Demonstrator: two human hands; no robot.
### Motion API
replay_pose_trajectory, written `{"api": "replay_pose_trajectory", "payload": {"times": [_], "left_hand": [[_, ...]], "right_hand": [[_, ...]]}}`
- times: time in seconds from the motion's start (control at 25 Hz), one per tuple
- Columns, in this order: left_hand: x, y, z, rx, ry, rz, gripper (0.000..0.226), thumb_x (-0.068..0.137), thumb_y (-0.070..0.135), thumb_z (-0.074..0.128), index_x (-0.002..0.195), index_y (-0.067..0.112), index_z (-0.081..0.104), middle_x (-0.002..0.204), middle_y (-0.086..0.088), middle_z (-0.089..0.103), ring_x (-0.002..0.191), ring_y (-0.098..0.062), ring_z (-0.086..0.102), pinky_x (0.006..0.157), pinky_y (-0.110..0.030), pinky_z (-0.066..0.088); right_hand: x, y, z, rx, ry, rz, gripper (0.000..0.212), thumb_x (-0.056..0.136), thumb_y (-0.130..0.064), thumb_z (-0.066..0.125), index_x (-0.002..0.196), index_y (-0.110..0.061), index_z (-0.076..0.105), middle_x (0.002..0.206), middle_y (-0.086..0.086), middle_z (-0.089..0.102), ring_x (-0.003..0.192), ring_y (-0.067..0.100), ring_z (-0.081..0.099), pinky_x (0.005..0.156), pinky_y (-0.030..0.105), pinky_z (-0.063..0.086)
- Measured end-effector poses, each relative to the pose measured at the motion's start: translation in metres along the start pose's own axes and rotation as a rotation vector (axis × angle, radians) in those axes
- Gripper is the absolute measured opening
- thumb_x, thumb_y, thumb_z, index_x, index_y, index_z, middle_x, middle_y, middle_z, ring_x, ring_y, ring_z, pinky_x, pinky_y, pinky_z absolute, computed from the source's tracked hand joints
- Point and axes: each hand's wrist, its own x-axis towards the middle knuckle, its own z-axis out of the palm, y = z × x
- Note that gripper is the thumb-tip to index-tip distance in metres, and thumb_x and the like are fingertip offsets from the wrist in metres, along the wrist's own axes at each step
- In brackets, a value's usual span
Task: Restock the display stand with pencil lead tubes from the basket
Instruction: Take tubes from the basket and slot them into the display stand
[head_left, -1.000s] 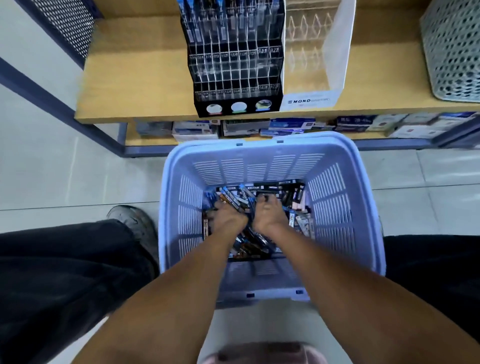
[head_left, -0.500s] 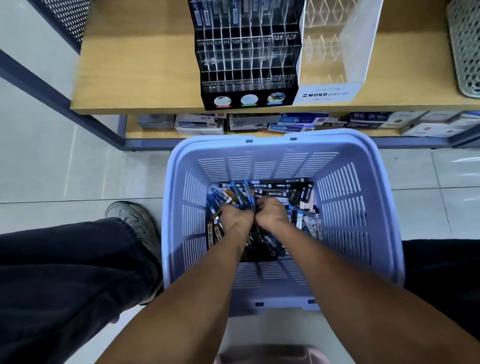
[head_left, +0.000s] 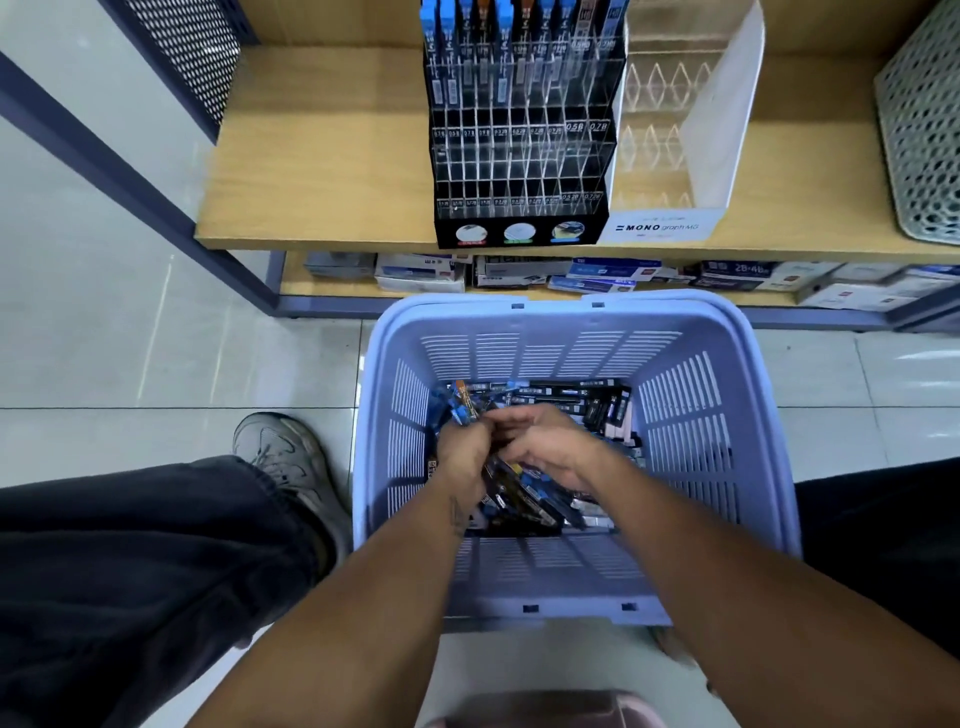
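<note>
Both hands lifted slightly; left hand (head_left: 464, 453) grips lead tubes (head_left: 464, 410), right hand (head_left: 545, 447) fingers curled, grip unclear.

Bright, even overhead light; glare streaks on the floor (head_left: 156, 332) tiles; wide-angle bending at edges; slight blur near the shelf (head_left: 322, 171).

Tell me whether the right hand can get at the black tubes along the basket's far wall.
Probably yes. The right hand is already inside the basket, just short of the black tubes, and nothing lies over them.
</note>
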Motion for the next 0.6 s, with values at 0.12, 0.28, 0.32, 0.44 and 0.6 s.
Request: {"api": "replay_pose_trajectory", "payload": {"times": [0.12, 0.28, 0.32, 0.44, 0.6], "left_hand": [[-0.009, 0.004, 0.005, 0.032, -0.072, 0.061, 0.015, 0.098, 0.005, 0.058, 0.111, -0.002, 0.061, 0.099, -0.020, 0.073, 0.087, -0.032, 0.073, 0.073, -0.045, 0.061], [-0.019, 0.011, 0.012, 0.109, -0.098, 0.160, 0.023, 0.099, 0.008, 0.060, 0.116, -0.007, 0.054, 0.101, -0.020, 0.071, 0.084, -0.029, 0.073, 0.062, -0.034, 0.060], [-0.022, 0.014, 0.012, 0.129, -0.093, 0.183, 0.024, 0.099, 0.008, 0.060, 0.117, -0.008, 0.053, 0.098, -0.020, 0.070, 0.080, -0.029, 0.072, 0.058, -0.034, 0.059], [-0.033, 0.026, 0.012, 0.206, -0.102, 0.241, 0.014, 0.100, 0.003, 0.056, 0.107, -0.009, 0.057, 0.078, -0.018, 0.062, 0.057, -0.025, 0.060, 0.047, -0.032, 0.052], [-0.051, 0.037, 0.015, 0.335, -0.182, 0.270, 0.011, 0.099, 0.006, 0.055, 0.088, 0.003, 0.055, 0.054, -0.006, 0.052, 0.041, -0.018, 0.046, 0.043, -0.028, 0.038]], "right_hand": [[-0.013, -0.006, -0.016, 0.129, 0.079, -0.066, 0.053, 0.080, 0.030, 0.051, 0.122, 0.000, 0.064, 0.116, 0.013, 0.072, 0.107, 0.023, 0.070, 0.090, 0.032, 0.059], [-0.020, -0.008, -0.031, 0.273, 0.051, -0.103, 0.038, 0.087, 0.025, 0.052, 0.118, 0.007, 0.062, 0.114, 0.024, 0.071, 0.105, 0.029, 0.072, 0.089, 0.032, 0.059], [-0.020, -0.010, -0.033, 0.312, 0.040, -0.104, 0.036, 0.088, 0.023, 0.052, 0.119, 0.007, 0.061, 0.113, 0.025, 0.070, 0.104, 0.029, 0.072, 0.088, 0.033, 0.060], [-0.028, -0.019, -0.044, 0.361, 0.042, -0.135, 0.025, 0.094, 0.010, 0.057, 0.118, 0.005, 0.060, 0.112, 0.023, 0.072, 0.102, 0.027, 0.073, 0.083, 0.036, 0.061], [-0.042, -0.033, -0.058, 0.006, 0.119, -0.136, 0.018, 0.094, -0.007, 0.068, 0.111, -0.010, 0.068, 0.107, 0.007, 0.076, 0.100, 0.019, 0.073, 0.085, 0.034, 0.059]]}}
